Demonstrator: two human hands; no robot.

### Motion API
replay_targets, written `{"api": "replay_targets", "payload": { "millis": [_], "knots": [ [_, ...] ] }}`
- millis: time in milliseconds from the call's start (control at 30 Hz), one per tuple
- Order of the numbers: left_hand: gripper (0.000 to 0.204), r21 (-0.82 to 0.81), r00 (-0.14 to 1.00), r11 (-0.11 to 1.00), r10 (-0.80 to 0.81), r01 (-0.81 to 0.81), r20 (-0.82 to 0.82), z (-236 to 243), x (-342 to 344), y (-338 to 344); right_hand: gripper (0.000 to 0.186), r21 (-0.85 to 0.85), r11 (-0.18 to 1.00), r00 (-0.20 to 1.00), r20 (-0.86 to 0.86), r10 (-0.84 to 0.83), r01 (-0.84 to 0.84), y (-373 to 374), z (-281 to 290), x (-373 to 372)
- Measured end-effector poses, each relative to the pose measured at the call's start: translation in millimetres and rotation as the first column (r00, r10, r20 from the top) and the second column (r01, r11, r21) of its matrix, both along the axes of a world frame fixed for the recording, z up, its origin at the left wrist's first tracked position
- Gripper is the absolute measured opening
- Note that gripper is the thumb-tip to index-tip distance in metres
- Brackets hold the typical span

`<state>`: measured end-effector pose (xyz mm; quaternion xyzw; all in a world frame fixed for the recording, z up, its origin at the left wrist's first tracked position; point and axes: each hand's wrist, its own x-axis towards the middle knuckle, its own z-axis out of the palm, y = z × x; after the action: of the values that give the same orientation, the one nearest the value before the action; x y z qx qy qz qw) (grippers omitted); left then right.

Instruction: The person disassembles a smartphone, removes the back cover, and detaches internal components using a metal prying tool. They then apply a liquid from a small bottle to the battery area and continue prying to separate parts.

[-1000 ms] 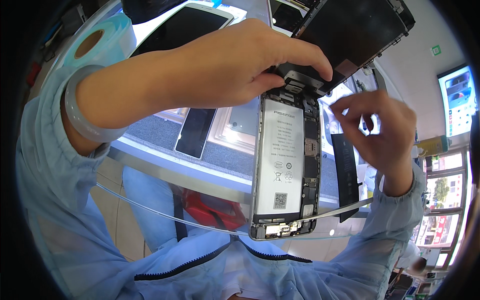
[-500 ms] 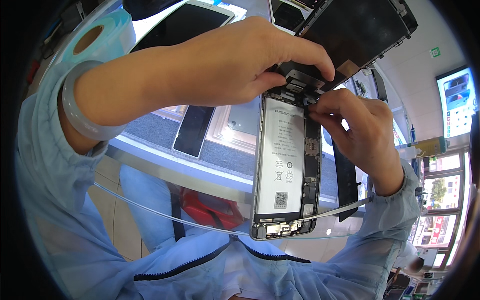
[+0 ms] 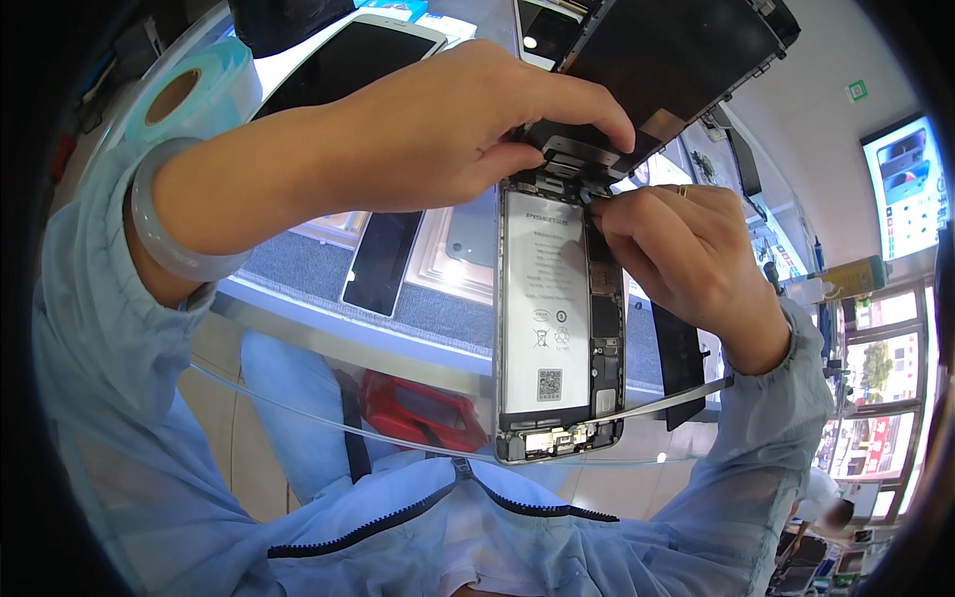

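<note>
An opened phone body (image 3: 545,328) stands tilted in front of me, its white battery and circuit board exposed. Its dark screen panel (image 3: 676,70) is folded up from the top end. My left hand (image 3: 448,129) reaches across from the left and grips that panel's lower edge between thumb and index finger, beside a metal plate (image 3: 582,149). At the upper right corner of the body, my right hand (image 3: 686,249) has its fingertips pinched together by the connectors. Whatever those fingertips hold is hidden.
Left of the hands lie a roll of pale blue film (image 3: 219,95) and a white-framed phone (image 3: 348,60). A smaller dark phone (image 3: 383,264) rests on the grey mat (image 3: 298,269). Right of the body is another black panel (image 3: 679,353). Below the counter shows a red object (image 3: 423,413).
The phone and both hands have shifted slightly left in view, and the phone's lower end sits a little higher. My right hand has turned somewhat, its fingers drawn closer together.
</note>
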<state>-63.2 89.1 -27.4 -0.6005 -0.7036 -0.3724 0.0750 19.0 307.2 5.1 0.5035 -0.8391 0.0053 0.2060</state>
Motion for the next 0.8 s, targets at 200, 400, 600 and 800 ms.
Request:
{"api": "replay_targets", "payload": {
  "millis": [200,400,600,800],
  "knots": [
    [0.045,-0.027,1.000,1.000,-0.001,0.002,0.013,2.2,0.0,-1.4,0.016,-0.027,0.999,1.000,-0.015,-0.024,0.024,-4.2,-3.3,1.4],
    [0.044,-0.042,1.000,0.999,0.001,-0.001,-0.011,3.9,0.2,-1.3,0.015,-0.038,0.999,1.000,-0.005,-0.008,0.008,-2.7,-3.1,0.0],
    [0.045,-0.026,1.000,1.000,-0.010,0.010,-0.023,3.0,-0.5,-1.8,0.017,-0.005,1.000,1.000,-0.003,-0.024,0.024,-6.2,-1.1,1.7],
    [0.045,-0.018,0.999,0.999,-0.036,0.036,-0.014,3.5,-1.8,-1.1,0.017,-0.010,1.000,1.000,0.011,-0.025,0.025,-3.9,-1.1,1.1]
  ]
}}
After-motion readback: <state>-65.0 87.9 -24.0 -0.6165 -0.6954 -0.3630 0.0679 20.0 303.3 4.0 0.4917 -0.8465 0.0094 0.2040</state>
